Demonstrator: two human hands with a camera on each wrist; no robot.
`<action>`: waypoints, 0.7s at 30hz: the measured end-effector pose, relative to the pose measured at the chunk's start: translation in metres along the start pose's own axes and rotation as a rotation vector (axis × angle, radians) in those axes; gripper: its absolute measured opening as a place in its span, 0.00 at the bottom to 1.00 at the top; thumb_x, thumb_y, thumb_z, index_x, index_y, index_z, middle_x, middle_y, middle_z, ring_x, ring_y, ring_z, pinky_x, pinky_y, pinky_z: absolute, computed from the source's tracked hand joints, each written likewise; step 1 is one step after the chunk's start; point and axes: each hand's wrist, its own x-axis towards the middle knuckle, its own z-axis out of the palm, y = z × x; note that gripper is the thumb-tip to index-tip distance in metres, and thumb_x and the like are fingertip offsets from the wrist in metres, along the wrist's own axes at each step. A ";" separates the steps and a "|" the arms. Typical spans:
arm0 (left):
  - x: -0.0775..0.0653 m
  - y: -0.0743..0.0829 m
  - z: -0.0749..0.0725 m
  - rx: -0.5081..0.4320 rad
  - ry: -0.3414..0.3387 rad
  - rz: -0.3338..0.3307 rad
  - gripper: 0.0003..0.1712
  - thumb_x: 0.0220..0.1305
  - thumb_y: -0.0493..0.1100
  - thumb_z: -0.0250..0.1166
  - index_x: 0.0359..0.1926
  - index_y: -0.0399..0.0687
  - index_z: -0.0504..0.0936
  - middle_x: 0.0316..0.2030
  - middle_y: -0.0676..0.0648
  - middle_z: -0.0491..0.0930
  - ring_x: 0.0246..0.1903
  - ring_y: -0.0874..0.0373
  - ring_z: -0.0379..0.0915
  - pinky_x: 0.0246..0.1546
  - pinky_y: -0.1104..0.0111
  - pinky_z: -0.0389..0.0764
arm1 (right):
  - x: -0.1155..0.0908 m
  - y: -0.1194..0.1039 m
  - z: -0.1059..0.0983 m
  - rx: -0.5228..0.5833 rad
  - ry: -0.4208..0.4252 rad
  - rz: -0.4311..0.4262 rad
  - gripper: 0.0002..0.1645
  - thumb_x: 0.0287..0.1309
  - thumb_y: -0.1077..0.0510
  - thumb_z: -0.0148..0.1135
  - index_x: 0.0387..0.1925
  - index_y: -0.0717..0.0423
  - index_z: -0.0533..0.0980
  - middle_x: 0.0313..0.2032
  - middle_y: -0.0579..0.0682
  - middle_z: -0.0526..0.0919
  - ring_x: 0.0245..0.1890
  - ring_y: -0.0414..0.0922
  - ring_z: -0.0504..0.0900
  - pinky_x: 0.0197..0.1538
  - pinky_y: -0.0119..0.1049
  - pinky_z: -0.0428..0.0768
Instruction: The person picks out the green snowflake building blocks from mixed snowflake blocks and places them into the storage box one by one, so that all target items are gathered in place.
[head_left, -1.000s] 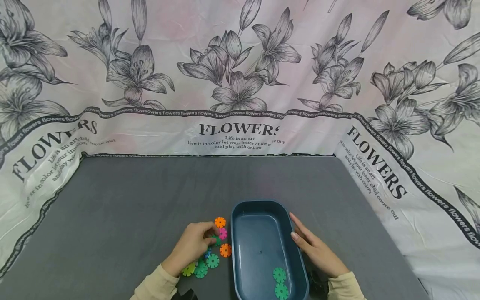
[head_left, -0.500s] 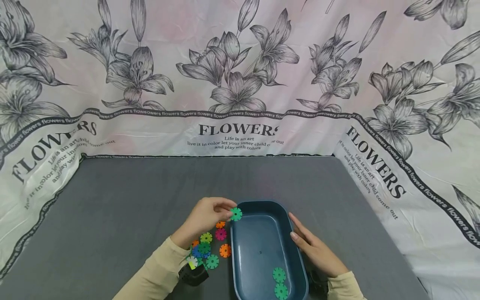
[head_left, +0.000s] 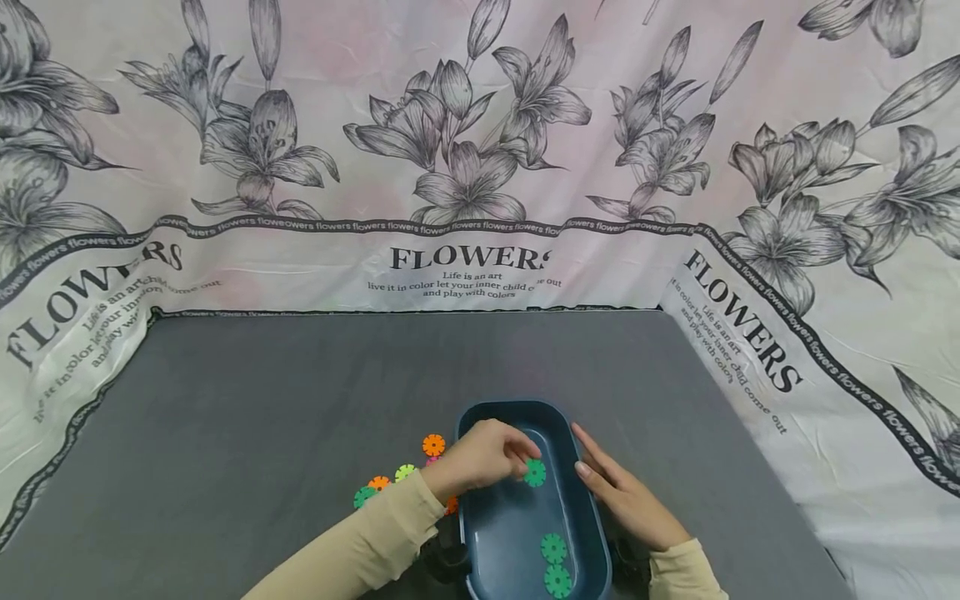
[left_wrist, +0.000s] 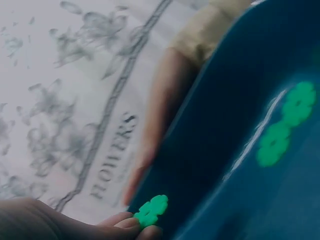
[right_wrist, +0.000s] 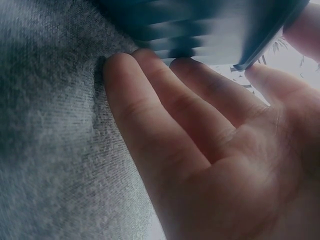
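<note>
My left hand [head_left: 486, 454] is over the blue tray [head_left: 498, 512] and pinches a green notched interlocking disc [head_left: 535, 472] between thumb and fingers. In the left wrist view the held disc [left_wrist: 151, 211] sticks out past the fingertips. Two more green discs [head_left: 554, 548] lie on the tray floor near its front right. My right hand [head_left: 630, 500] rests along the tray's right wall with its fingers extended. Seen from the right wrist, those fingers [right_wrist: 175, 95] lie against the ribbed outer side [right_wrist: 185, 30].
Left of the tray, loose discs lie on the grey cloth [head_left: 262, 417]: an orange disc [head_left: 433, 445], a yellow-green disc [head_left: 405, 472] and a green disc [head_left: 364, 497] among them. My left sleeve [head_left: 367, 542] hides part of this group. A flower-printed sheet [head_left: 322, 267] borders the cloth.
My left hand took a green disc from the loose group, lifted it over the tray's left rim and carried it right, above the tray floor. The right hand stays at the tray's side.
</note>
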 end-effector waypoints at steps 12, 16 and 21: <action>0.008 -0.002 0.036 0.133 -0.093 0.019 0.09 0.47 0.25 0.68 0.31 0.39 0.86 0.20 0.51 0.78 0.18 0.67 0.67 0.21 0.77 0.68 | -0.001 0.000 -0.001 -0.004 0.004 -0.003 0.35 0.71 0.41 0.46 0.73 0.28 0.47 0.74 0.46 0.47 0.71 0.59 0.55 0.61 0.57 0.68; 0.008 -0.004 0.039 0.131 -0.127 -0.001 0.10 0.46 0.25 0.68 0.31 0.40 0.86 0.20 0.50 0.79 0.18 0.67 0.67 0.20 0.76 0.68 | -0.001 0.000 -0.001 0.000 0.000 -0.004 0.35 0.70 0.41 0.46 0.73 0.27 0.47 0.74 0.45 0.47 0.71 0.58 0.55 0.62 0.58 0.68; 0.009 -0.008 0.041 0.144 -0.143 0.001 0.09 0.47 0.26 0.70 0.30 0.41 0.86 0.19 0.54 0.76 0.19 0.67 0.68 0.21 0.76 0.69 | -0.001 -0.001 -0.001 0.005 -0.008 -0.012 0.35 0.71 0.41 0.46 0.73 0.26 0.47 0.75 0.44 0.46 0.71 0.58 0.54 0.62 0.58 0.67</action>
